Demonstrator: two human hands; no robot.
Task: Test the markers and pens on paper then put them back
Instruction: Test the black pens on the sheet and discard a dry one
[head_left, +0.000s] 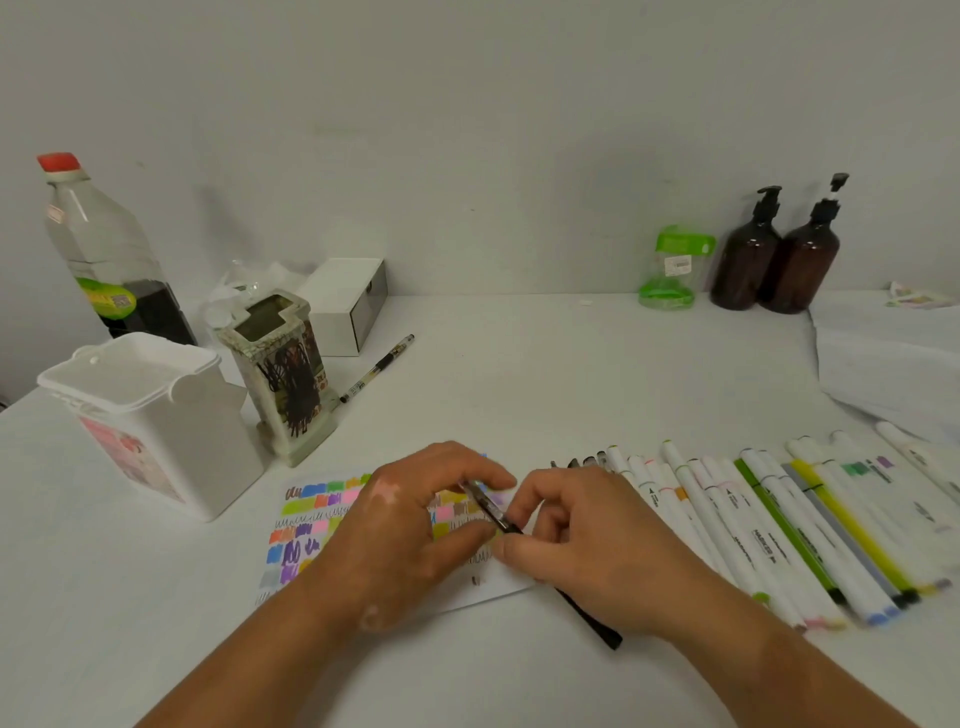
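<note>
Left hand (410, 525) pinches the far end of black pen (589, 621), possibly its cap | right hand (587, 535) grips its middle | swatched paper (311, 519) beneath, largely hidden | pen axis diagonal, far-left to near-right, tip unseen.

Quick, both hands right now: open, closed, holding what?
Left hand: pinches the upper end of the black pen.
Right hand: grips the same pen lower down.

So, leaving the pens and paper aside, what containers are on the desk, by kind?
Brown pump bottles: 2
Red-capped clear bottle: 1
White tub: 1
White box: 1
Pen holder: 1
Green-topped clear pack: 1
Total: 7
</note>
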